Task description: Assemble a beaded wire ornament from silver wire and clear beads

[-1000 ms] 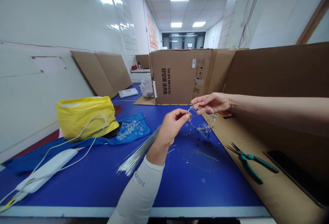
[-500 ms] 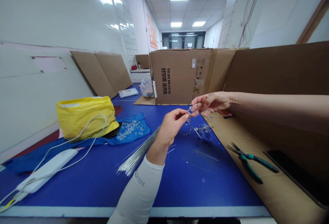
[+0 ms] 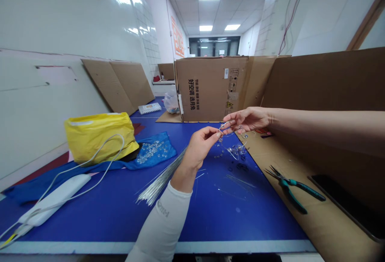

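We note a wire piece with clear beads (image 3: 237, 149) right of centre in the frame, above the blue table (image 3: 210, 214). The left hand (image 3: 204, 143) pinches its wire between thumb and forefinger. The right hand (image 3: 249, 120), at centre right, has fingers spread slightly, touching the looped wire; its exact grip is too fine to resolve. Below left of centre we record a bundle of thin wires (image 3: 164, 177); farther left, loose clear beads (image 3: 152, 151) on blue cloth (image 3: 170, 149), beside a yellow bag (image 3: 100, 137). Pliers (image 3: 290, 185) lie open at lower right, near a dark phone (image 3: 349, 204).
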Available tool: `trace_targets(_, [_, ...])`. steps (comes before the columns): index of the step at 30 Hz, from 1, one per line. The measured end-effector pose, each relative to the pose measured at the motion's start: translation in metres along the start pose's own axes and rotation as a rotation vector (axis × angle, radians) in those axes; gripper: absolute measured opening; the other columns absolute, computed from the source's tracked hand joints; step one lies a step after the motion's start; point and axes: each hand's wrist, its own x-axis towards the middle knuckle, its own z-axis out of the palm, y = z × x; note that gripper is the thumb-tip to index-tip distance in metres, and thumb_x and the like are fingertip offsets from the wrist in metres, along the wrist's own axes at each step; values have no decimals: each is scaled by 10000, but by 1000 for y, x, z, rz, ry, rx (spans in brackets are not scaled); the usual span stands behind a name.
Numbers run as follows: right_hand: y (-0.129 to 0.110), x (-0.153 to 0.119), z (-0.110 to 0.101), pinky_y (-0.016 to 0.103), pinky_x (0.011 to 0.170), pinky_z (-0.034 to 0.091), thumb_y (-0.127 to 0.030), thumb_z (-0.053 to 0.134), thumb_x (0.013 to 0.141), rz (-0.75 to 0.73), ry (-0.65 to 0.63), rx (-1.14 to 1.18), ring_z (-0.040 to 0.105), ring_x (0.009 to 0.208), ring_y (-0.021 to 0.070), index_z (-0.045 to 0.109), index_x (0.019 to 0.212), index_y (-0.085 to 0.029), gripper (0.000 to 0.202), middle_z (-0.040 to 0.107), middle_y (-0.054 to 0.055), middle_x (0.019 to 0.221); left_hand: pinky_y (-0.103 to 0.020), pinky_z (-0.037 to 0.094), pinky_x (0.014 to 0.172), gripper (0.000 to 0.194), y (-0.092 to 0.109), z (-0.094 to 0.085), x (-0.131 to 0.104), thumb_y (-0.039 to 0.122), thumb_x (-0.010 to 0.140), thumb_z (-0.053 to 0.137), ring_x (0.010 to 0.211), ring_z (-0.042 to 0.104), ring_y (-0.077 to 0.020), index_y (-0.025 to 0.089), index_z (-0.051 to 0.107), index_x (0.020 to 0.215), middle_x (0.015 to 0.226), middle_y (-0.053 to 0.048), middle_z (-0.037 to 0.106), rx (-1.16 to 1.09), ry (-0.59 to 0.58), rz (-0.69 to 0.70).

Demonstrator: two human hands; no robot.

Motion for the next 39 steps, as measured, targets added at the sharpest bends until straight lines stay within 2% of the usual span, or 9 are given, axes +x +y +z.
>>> trace_targets(6, [1, 2, 5, 222, 857, 610, -41, 625, 878, 3, 79, -121, 736, 1089, 159, 704, 1135, -145, 288, 771, 88, 1170, -296, 458, 786, 106, -2, -1, 1, 244, 759, 736, 767, 599, -144, 149, 748, 803, 812, -39, 723, -1, -25, -1])
trace_targets(11, [3, 5, 6, 255, 874, 599, -117, 730, 855, 22, 136, -176, 759, 955, 142, 752, 1022, -158, 173, 799, 41, 1022, -295, 458, 772, 101, -4, -2, 1, 237, 756, 739, 757, 591, -140, 147, 750, 800, 811, -40, 717, -20, -41, -46])
trace_targets(18, [3, 3, 9, 219, 759, 572, -140, 750, 844, 44, 162, -182, 706, 754, 95, 758, 996, -161, 154, 765, 10, 847, -290, 454, 757, 83, -4, -2, 2, 228, 766, 729, 749, 585, -136, 147, 745, 781, 798, -38, 707, -22, -44, -63])
trace_targets(23, [1, 1, 7, 216, 739, 579, -129, 693, 853, 58, 139, -184, 724, 814, 119, 755, 1029, -158, 189, 771, 41, 891, -287, 452, 757, 85, -4, -3, 1, 231, 764, 728, 753, 588, -134, 150, 743, 783, 808, -38, 709, -24, -40, -66])
trace_targets(32, [1, -4, -1, 288, 847, 605, -76, 571, 862, 13, 13, -178, 744, 974, 158, 714, 1168, -160, 348, 782, 78, 1071, -288, 441, 728, 108, -4, -4, 2, 260, 756, 739, 740, 578, -137, 159, 740, 795, 815, -37, 708, -1, -31, -72])
trace_targets(39, [4, -5, 3, 282, 859, 602, -79, 565, 853, 28, 42, -167, 741, 1028, 162, 723, 1144, -179, 346, 779, 62, 1135, -285, 432, 729, 102, -6, -4, 3, 251, 758, 733, 753, 574, -139, 159, 745, 801, 827, -39, 715, 13, -25, -69])
